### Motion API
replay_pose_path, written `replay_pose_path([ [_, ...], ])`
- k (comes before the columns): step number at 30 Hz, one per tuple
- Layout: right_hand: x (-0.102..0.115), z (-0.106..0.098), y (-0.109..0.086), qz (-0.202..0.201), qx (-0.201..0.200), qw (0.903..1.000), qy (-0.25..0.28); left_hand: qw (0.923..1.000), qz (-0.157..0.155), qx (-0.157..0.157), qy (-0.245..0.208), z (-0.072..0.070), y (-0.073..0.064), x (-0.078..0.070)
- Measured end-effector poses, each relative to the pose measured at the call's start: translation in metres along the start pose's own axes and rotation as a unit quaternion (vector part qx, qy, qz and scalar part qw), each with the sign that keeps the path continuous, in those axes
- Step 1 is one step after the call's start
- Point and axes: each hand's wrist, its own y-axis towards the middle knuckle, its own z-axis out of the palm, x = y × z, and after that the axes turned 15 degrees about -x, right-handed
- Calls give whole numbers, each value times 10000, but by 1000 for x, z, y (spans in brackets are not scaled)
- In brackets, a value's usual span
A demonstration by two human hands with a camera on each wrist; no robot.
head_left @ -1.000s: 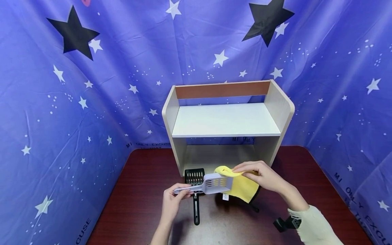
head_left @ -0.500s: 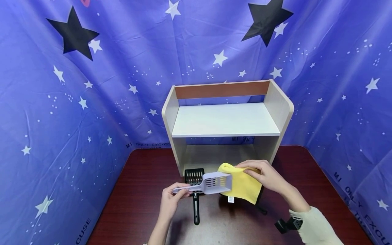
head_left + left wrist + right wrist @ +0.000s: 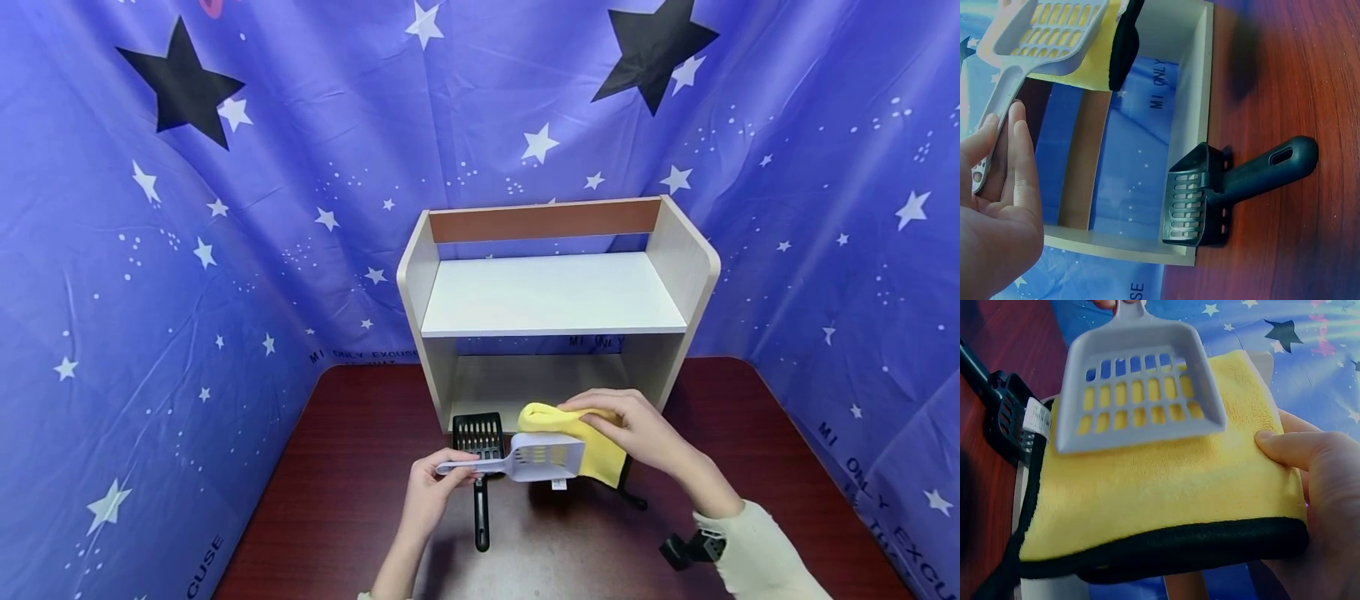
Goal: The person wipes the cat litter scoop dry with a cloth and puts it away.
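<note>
The head camera looks forward and down from above the near side of the table (image 3: 360,450), far enough back to take in both hands, the whole shelf unit (image 3: 555,292) and the curtain (image 3: 300,200) behind. The left wrist camera sits close beside the left hand (image 3: 1004,225) and faces the shelf unit, which appears turned on its side. The right wrist camera is nearest its subject — the yellow cloth (image 3: 1166,487) fills much of the view, the right hand (image 3: 1329,487) at its right edge. Both wrist views share the cloth, the pale scoop (image 3: 1145,344) and the black scoop (image 3: 1213,212).

Red-brown table (image 3: 360,475) — black scoop (image 3: 1233,185), shelf (image 3: 553,293).
</note>
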Motion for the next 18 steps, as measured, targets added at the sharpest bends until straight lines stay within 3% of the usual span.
replay_pose_path([
  [10, 4, 10, 2, -541, 255, 9979, -243, 9999, -130, 40, -55, 8, -2, -2],
  [18, 2, 10, 0, -632, 526, 9966, -76, 9996, -167, -236, -25, 11, -3, -4],
])
